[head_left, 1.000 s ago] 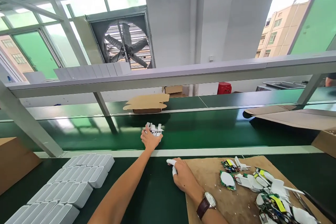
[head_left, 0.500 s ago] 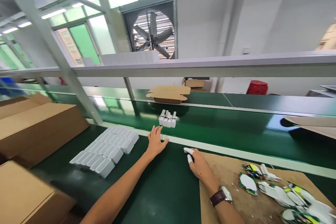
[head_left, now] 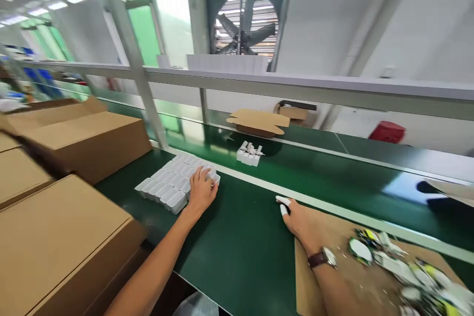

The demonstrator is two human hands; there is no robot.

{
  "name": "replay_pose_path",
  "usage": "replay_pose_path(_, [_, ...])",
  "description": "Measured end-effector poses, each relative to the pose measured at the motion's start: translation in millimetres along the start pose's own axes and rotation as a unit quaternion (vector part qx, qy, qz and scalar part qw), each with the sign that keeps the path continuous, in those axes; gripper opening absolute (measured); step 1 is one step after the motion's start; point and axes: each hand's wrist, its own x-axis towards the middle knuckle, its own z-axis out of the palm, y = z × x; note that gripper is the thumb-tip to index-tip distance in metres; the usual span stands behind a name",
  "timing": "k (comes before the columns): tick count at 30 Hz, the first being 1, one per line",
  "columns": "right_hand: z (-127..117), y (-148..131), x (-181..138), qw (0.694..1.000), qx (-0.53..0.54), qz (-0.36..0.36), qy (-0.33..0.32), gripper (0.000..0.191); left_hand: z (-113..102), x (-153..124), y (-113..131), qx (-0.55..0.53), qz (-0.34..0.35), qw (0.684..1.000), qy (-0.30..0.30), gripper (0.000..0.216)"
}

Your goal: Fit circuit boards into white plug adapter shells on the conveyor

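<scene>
My left hand (head_left: 202,190) is curled over the right end of a block of white plastic cases (head_left: 165,183), which stand close together in rows. Its fingers and thumb close around an end case (head_left: 214,176), partly covering it. My right hand (head_left: 296,217) rests by the left edge of a brown cardboard sheet (head_left: 333,237). White finger covers are on its thumb and index finger, which are a little apart with nothing visible between them. On the sheet lies a blurred pile of green circuit boards and white plastic parts (head_left: 422,276).
Large cardboard boxes (head_left: 89,143) fill the left side. Beyond the pale strip, a small group of white parts (head_left: 249,154) sits on the green belt (head_left: 314,177). Behind it lies flat cut cardboard (head_left: 259,121). A metal post (head_left: 142,84) and shelf rail (head_left: 296,86) cross ahead.
My left hand has moved left from the pale strip onto the end of the white cases, its fingers now around one. The view has turned left. My right hand stays beside the cardboard sheet.
</scene>
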Motion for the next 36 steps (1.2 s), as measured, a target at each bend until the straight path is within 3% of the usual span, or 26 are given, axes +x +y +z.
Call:
replay_pose_path(5, [-9,-28,-6,0.999,-0.040,0.013,-0.009,0.043,38,-1,55,-0.175,0.175,0.960,-0.131,0.024])
replay_pose_path(9, [-27,-29,-26,0.996,-0.082,0.043,-0.011,0.040,54,-4,88,-0.254,0.235,0.912,-0.220,0.030])
replay_pose_path(15, [-100,6,-81,0.970,-0.191,0.147,0.023,0.048,65,-10,76,-0.316,0.225,0.884,-0.263,0.030])
replay_pose_path(19, [-128,25,-101,0.949,-0.239,0.205,0.011,0.036,70,-17,72,-0.319,0.228,0.879,-0.272,0.027])
replay_pose_path(27, [-128,21,-94,0.961,-0.209,0.180,0.007,0.013,61,-23,73,-0.302,0.245,0.881,-0.269,0.024])
replay_pose_path(32, [-128,4,-80,0.979,-0.117,0.160,0.036,0.036,61,-27,72,-0.300,0.250,0.885,-0.253,0.022])
replay_pose_path(36, [-94,-22,-60,0.991,0.066,0.114,-0.019,0.049,64,-27,72,-0.296,0.256,0.889,-0.239,0.021])
